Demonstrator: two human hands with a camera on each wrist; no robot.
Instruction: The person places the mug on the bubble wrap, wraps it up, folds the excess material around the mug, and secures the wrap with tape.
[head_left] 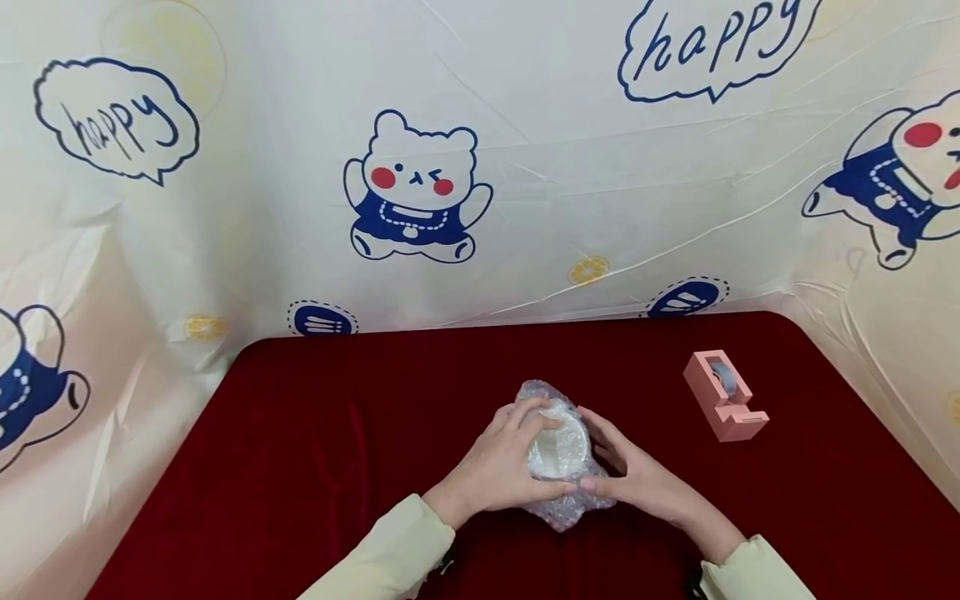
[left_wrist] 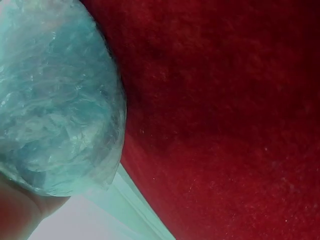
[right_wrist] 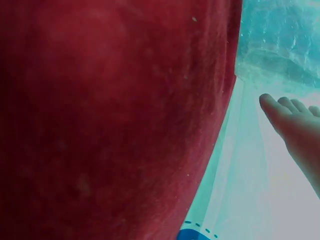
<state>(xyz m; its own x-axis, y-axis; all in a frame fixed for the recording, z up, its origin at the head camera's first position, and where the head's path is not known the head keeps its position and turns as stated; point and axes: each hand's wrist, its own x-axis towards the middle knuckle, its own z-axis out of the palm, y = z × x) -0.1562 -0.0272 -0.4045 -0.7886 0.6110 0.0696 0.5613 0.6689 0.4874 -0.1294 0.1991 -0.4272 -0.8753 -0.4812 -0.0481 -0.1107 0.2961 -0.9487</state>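
A bundle of clear bubble wrap (head_left: 558, 517) with a round white thing (head_left: 562, 446) inside lies on the red cloth; the wrap hides what kind of thing it is. My left hand (head_left: 506, 458) grips it from the left, fingers over its top and thumb along the near side. From the right, my right hand (head_left: 633, 467) holds the wrap between thumb and fingers. Both thumb tips nearly meet at the front. The left wrist view shows the crinkled bubble wrap (left_wrist: 60, 100) close up; in the right wrist view only part of the bubble wrap (right_wrist: 285, 40) appears.
A pink tape dispenser (head_left: 723, 396) with a roll of tape stands to the right on the red-covered table (head_left: 300, 450). Behind and at both sides hangs a white curtain (head_left: 540, 167) printed with bears and lettering.
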